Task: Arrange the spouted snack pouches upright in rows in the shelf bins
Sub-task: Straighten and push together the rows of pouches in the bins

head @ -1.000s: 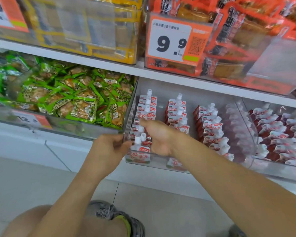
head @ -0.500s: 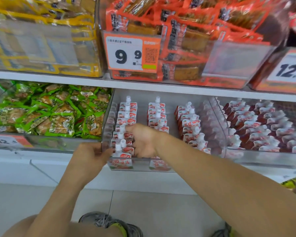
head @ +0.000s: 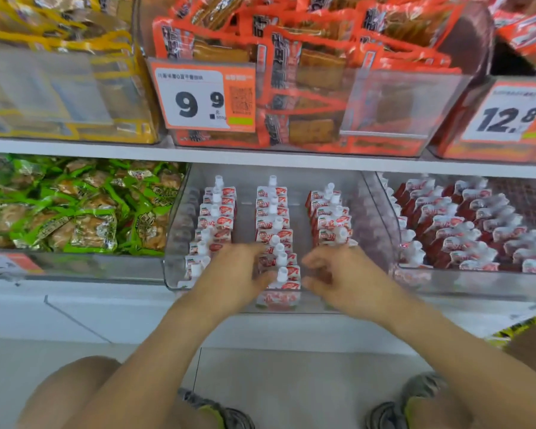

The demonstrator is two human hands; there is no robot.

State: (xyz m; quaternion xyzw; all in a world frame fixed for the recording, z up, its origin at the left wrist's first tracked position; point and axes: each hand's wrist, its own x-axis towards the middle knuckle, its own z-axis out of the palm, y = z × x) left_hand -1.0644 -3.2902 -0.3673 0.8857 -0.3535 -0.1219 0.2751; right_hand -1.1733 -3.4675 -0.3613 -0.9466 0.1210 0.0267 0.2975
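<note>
Head view: at frame centre, a person is straightening the spouted pouches standing in three rows in the clear bin. The left hand and right hand are flanking the middle row's front, fingers loosely curled and blurred; whether they are gripping anything is unclear. Next likely comes squaring the front pouch upright.

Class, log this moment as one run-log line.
left hand: beside middle pouch row | right hand: fingers curled, grip unclear | clear bin: three upright rows

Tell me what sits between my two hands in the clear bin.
In the head view, the middle row of pouches stands between the left hand and right hand.
</note>
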